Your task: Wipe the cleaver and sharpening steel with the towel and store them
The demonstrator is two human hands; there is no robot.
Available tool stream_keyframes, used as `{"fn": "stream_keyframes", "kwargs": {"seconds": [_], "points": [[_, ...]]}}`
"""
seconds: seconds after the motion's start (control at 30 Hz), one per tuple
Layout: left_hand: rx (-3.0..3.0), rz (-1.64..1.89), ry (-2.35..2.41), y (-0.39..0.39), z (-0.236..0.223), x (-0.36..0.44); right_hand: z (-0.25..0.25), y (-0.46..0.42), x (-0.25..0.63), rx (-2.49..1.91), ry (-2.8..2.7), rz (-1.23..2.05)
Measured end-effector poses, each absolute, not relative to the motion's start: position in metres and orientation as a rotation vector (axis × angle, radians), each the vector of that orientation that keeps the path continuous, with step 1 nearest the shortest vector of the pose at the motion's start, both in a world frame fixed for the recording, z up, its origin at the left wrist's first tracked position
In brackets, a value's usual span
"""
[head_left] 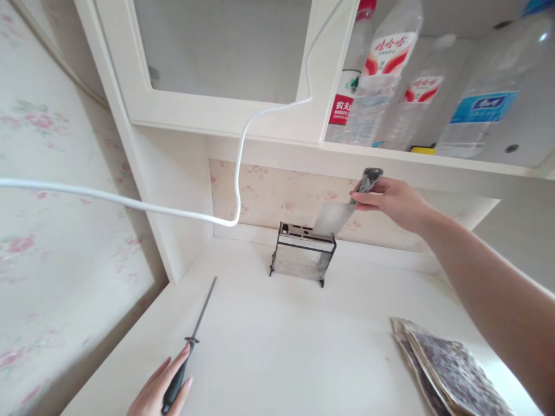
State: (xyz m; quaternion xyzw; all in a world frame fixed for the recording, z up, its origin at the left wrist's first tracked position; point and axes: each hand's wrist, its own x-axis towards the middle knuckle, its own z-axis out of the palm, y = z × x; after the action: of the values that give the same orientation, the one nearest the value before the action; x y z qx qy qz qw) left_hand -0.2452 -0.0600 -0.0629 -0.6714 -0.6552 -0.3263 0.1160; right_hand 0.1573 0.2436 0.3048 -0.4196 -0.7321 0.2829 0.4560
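Observation:
My right hand (392, 202) is closed round the grey handle of a cleaver (336, 216), whose wide blade tilts down into the top of a clear knife block (302, 254) at the back of the white counter. My left hand (158, 390) rests at the counter's front edge, fingers curled on the black handle of a honing steel (197, 329). The steel's thin rod lies flat on the counter and points away toward the back.
A white cable (237, 173) loops across from the left wall past a cupboard door (225, 115). Several plastic water bottles (381, 75) stand on the shelf above. A folded patterned cloth (451, 370) lies at the right on the white counter (303, 346).

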Motion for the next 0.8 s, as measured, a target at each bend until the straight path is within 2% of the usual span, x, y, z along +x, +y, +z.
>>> {"fn": "stream_keyframes", "kwargs": {"seconds": [0.17, 0.27, 0.37, 0.57, 0.8], "points": [[-1.941, -0.947, -1.819, -0.066, -0.061, -0.244, 0.3, 0.206, 0.155, -1.051, -1.858, 0.404], [-1.92, -0.901, -1.814, -0.07, -0.062, -0.247, 0.272, 0.173, 0.152, -1.0, -1.937, 0.107], [-1.908, -0.88, -1.808, -0.073, -0.062, -0.251, 0.234, 0.144, 0.143, -0.714, -2.206, -0.077], [-1.854, -0.93, -1.902, -0.075, -0.06, -0.257, 0.172, 0.099, 0.089, -0.271, -2.725, -0.211], [-1.775, -0.995, -2.023, -0.074, -0.062, -0.255, 0.096, 0.079, 0.014, -0.125, -2.655, -0.254]]}}
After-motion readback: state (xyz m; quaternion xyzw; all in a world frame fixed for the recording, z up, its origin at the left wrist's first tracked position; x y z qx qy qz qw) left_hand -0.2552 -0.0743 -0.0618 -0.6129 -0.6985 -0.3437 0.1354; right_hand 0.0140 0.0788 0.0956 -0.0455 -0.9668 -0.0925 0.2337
